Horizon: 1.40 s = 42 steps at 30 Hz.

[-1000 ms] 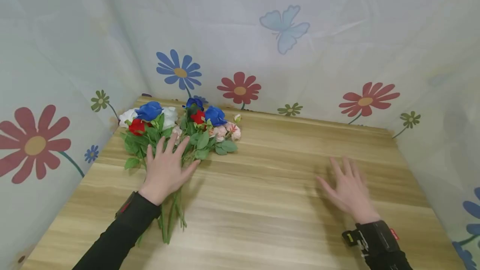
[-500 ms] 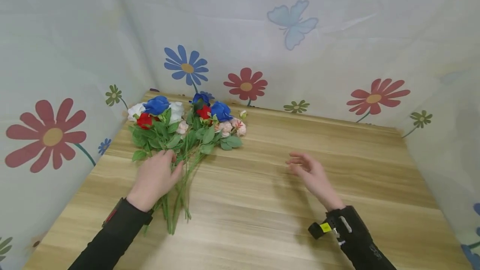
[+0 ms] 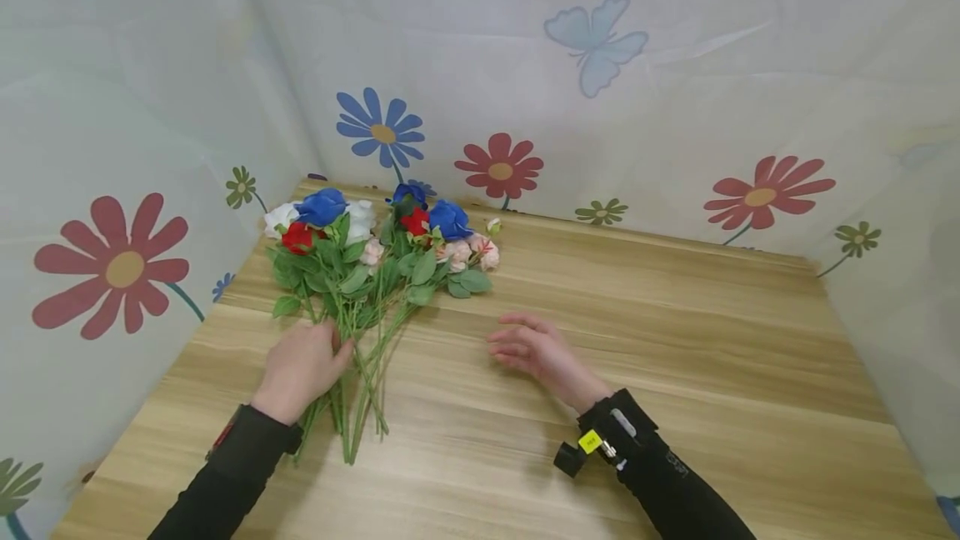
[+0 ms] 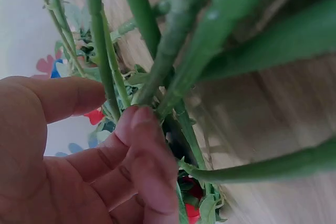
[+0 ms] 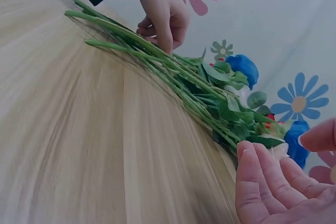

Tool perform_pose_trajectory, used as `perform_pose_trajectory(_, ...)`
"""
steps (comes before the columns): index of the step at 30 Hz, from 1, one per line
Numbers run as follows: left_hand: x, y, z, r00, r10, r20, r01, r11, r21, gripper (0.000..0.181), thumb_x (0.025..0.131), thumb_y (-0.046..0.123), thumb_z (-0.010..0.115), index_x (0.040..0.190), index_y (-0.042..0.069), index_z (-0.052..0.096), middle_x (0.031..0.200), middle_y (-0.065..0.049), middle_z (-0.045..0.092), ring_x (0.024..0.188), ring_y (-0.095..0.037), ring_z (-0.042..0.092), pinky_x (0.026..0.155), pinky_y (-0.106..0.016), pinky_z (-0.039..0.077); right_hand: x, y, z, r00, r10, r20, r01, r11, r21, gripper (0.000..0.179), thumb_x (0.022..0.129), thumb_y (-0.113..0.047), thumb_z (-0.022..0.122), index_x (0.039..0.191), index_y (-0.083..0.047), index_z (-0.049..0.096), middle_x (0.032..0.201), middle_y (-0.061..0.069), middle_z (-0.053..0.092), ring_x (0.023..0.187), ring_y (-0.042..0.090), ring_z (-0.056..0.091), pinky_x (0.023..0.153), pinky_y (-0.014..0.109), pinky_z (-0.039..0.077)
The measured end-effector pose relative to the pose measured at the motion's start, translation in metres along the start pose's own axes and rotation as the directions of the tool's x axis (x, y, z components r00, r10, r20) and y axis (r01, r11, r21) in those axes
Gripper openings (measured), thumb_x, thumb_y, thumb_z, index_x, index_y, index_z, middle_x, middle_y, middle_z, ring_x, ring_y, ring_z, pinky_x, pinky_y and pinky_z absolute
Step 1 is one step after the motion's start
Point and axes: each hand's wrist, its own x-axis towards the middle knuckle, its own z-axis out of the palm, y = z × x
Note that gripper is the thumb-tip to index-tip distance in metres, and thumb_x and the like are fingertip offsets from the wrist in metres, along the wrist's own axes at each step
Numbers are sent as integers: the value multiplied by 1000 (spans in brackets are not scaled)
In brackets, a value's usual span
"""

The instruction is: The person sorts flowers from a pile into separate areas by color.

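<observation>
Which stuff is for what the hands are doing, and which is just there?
Seems part of it:
- stems the left hand holds
- blue roses, leaves
- right hand, nearby

Seems just there:
- butterfly print
- printed red daisy
- backdrop cloth

Your black-sleeved left arm (image 3: 221, 477) reaches forward from the lower left of the head view; at its end your left grip (image 3: 300, 369) lies back upward, fingers (image 4: 149, 169) bent and thumb (image 4: 68, 95) held apart from their tips. Your right arm (image 3: 671, 482) slants in from the lower right, your right grip (image 3: 551, 361) pointing leftward, fingers loosely bent, thumb clear of them.
</observation>
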Motion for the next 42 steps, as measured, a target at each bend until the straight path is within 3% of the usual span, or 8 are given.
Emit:
perform_pose_trajectory(4, 4, -2, 4, 1000, -8, 0, 8, 1000, -26, 27, 98, 24, 60, 78, 8, 56, 59, -4, 50, 49, -18, 46, 44, -29, 32, 4, 2, 6, 1000, -3, 12, 3, 1000, -7, 51, 103, -9, 46, 148, 9, 32, 123, 16, 68, 99, 13, 70, 95, 28, 57)
perform_pose_trajectory(9, 8, -4, 7, 999, 27, -25, -30, 993, -115, 25, 98, 20, 60, 78, 5, 59, 57, -2, 49, 48, -15, 43, 47, -28, 32, 6, 4, 8, 1000, -4, 15, 4, 1000, -10, 50, 103, -10, 46, 148, 8, 33, 124, 17, 68, 98, 13, 70, 94, 28, 57)
perform_pose_trajectory(15, 8, 0, 2, 998, 25, -58, -40, 961, -274, 23, 101, 19, 58, 94, -3, 64, 62, -5, 59, 48, -13, 46, 46, -27, 36, 5, 4, 8, 1000, 1, -1, -1, 1000, -16, 48, 103, -11, 46, 147, 7, 35, 122, 15, 69, 98, 13, 71, 93, 27, 58)
perform_pose_trajectory(20, 7, 8, -5, 996, 36, -86, -63, 940, -334, 23, 102, 19, 57, 101, -3, 64, 68, -7, 65, 47, -12, 50, 45, -26, 40, 3, 3, 7, 1000, -5, -12, 5, 999, -40, 49, 103, -9, 46, 146, 8, 34, 122, 17, 69, 98, 13, 71, 93, 27, 58)
perform_pose_trajectory(27, 14, 30, -14, 994, 82, -65, -103, 897, -429, 21, 103, 21, 57, 103, 1, 63, 61, -4, 60, 48, -14, 55, 44, -28, 41, -1, 0, 3, 999, -33, -20, 31, 992, -118, 46, 103, -9, 45, 145, 8, 37, 132, 29, 62, 104, 16, 70, 98, 31, 56)
perform_pose_trajectory(31, 24, 48, -15, 992, 121, -40, -125, 863, -490, 20, 104, 22, 57, 102, 2, 64, 61, -4, 60, 49, -14, 58, 46, -28, 45, -6, 0, -1, 999, -41, -15, 39, 991, -128, 45, 104, -11, 45, 144, 8, 38, 126, 23, 66, 104, 15, 70, 99, 32, 56)
perform_pose_trajectory(35, 34, 66, -11, 988, 153, -6, -130, 820, -558, 20, 104, 21, 57, 103, 3, 64, 63, -7, 62, 51, -15, 60, 50, -30, 50, -11, 1, -4, 999, -29, -13, 28, 993, -115, 45, 104, -12, 45, 144, 7, 39, 119, 13, 70, 103, 14, 70, 97, 29, 57)
perform_pose_trajectory(42, 51, 100, 4, 977, 213, 31, -147, 764, -628, 23, 104, 26, 57, 101, 3, 64, 64, -6, 64, 53, -15, 62, 52, -30, 52, -18, 4, -9, 1000, -1, -5, 0, 995, -100, 45, 105, -15, 46, 143, 7, 39, 123, 16, 69, 104, 14, 70, 97, 29, 57)
